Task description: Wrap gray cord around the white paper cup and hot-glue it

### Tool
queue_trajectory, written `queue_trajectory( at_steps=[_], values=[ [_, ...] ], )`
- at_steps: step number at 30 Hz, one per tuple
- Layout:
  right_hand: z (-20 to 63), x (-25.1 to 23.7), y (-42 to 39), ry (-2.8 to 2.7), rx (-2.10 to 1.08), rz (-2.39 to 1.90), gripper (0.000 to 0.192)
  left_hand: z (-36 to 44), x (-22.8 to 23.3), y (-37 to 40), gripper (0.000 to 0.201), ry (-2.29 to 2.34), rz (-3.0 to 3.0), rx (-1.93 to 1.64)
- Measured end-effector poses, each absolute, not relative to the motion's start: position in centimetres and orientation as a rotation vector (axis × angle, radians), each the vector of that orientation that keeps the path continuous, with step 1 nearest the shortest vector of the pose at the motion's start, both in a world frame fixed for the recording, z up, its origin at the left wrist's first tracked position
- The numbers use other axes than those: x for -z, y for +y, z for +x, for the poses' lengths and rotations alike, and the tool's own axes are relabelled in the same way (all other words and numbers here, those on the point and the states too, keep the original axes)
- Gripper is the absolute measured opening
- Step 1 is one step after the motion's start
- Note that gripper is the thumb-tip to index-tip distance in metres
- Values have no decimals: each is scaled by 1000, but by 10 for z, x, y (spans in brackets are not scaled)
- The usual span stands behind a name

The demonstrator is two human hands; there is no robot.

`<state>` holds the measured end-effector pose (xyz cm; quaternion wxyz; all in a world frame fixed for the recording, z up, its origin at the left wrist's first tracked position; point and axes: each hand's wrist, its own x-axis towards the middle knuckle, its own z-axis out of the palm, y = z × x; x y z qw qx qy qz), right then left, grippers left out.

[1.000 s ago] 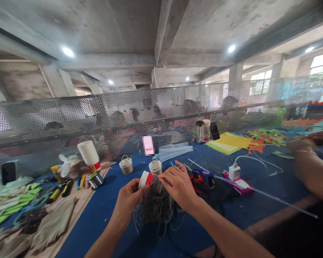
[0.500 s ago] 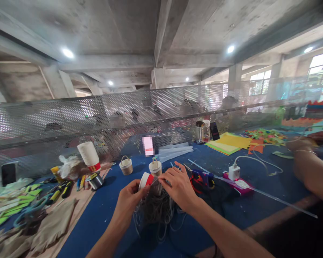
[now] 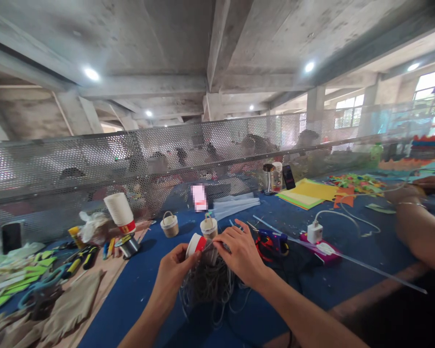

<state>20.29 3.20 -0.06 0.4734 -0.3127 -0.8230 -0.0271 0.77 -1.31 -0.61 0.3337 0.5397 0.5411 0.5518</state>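
A red-and-white paper cup is held tilted above the table, its red part turned toward the right. The left hand pinches it between thumb and fingers from the side, a grip that probably steadies the cup while leaving the red part exposed. The right hand comes in from the opposite side, thumb and forefinger close together at the red part, the other fingers lifted, perhaps to keep them out of the way (whether a strand sits between the tips, I cannot tell).

Just below both hands lies a tangled heap of grey cord, likely there so that a length is easy to draw. Beyond the cup, two small handled buckets stand upright, well in sight. A blue glue gun lies near the right hand, seemingly for a short reach. Farther left, a leaning stack of cups sits by a spool; off to the right, a co-worker's forearm rests near coloured paper.
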Motion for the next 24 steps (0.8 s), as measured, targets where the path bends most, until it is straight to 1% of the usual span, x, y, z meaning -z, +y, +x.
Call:
queue_trajectory(
  at_steps=[8,18,19,22,24],
  values=[
    [203,0,33,-2020,57,-814,12,10,3,-17,31,1408,1413,-1406],
    [203,4,34,-2070,45,-829,11,10,-3,-17,39,1545,1440,-1444],
    [203,3,33,-2069,43,-843,13,8,-3,-16,40,1565,1449,-1454],
    [206,-4,24,-2020,73,-872,25,1,0,-13,43,1626,1498,-1440],
    [212,-8,17,-1980,121,-871,23,-4,3,-9,46,1600,1500,-1443]
  ],
)
